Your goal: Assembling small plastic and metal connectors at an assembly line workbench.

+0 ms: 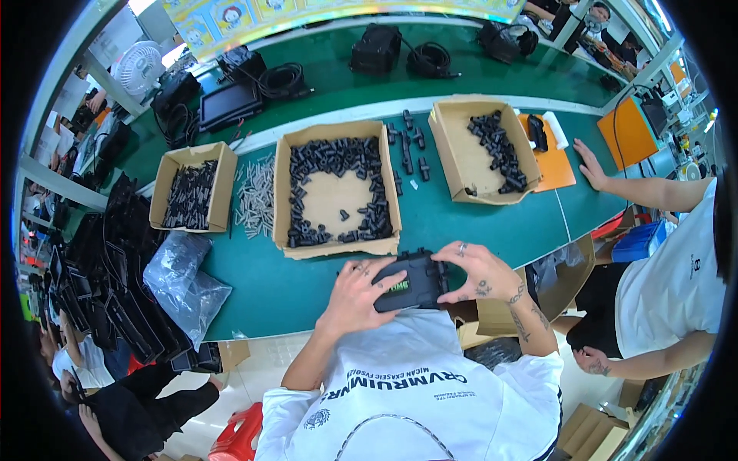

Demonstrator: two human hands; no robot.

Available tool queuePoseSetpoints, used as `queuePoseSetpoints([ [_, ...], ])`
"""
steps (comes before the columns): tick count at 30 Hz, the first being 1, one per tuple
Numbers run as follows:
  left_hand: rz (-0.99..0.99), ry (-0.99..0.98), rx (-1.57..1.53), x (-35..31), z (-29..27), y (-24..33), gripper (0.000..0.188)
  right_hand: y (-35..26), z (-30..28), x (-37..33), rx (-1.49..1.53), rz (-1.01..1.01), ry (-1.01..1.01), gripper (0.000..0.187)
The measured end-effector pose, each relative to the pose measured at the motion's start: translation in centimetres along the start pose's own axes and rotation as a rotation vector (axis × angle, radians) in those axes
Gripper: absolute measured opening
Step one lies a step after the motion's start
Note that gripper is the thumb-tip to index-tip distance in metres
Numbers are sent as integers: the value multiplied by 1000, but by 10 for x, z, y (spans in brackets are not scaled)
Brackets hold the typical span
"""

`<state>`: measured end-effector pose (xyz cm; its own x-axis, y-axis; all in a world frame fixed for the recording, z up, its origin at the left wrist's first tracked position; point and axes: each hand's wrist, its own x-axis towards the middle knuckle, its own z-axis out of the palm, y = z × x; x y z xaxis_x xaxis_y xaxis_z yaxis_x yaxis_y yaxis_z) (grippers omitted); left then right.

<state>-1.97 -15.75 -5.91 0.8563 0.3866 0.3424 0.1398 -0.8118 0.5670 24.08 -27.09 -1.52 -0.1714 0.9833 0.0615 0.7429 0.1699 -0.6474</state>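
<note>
A black plastic case [421, 275] with latches and a green printed mark is held against the table's front edge, close to my body. My left hand [358, 294] grips its left side, the fingers lying over the top. On the other side my right hand [478, 273] holds the right edge between thumb and fingers, a ring on one finger. Just beyond the case stands a cardboard box [393, 201] of small black plastic fittings, heaped round its walls. What lies under the case is hidden.
Left are a carton [228, 170] of black pins, a pile of grey pins [255, 198] and a clear plastic bag [181, 269]. Loose black fittings [407, 154] lie near a right-hand carton [453, 173]. A co-worker's hand [590, 165] rests on the table by an orange board [557, 170].
</note>
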Motion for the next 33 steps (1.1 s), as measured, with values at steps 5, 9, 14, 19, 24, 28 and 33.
queuePoseSetpoints([
  [5, 49, -3, -3, 7, -12, 17, 61, -10, -12, -12, -8, -12, -56, 69],
  [9, 111, -35, -66, 24, -28, 27, 61, -32, -33, -22, -25, 13, 38, 68],
  [14, 208, -34, -61, 59, -52, 24, 64, -47, -53, -21, -65, 109, 236, 67],
  [19, 178, 264, 43, 78, -75, -11, 58, -32, -89, 1, -143, 200, 407, 66],
  [24, -61, 157, 142, 85, -76, -55, 57, 3, -105, 76, -11, 301, 548, 64],
  [28, -13, -29, 206, 82, -46, -82, 55, 17, -116, 171, -18, 302, 581, 67],
  [33, -31, -153, 60, 79, -37, -90, 48, 41, -123, 312, -132, 271, 632, 71],
])
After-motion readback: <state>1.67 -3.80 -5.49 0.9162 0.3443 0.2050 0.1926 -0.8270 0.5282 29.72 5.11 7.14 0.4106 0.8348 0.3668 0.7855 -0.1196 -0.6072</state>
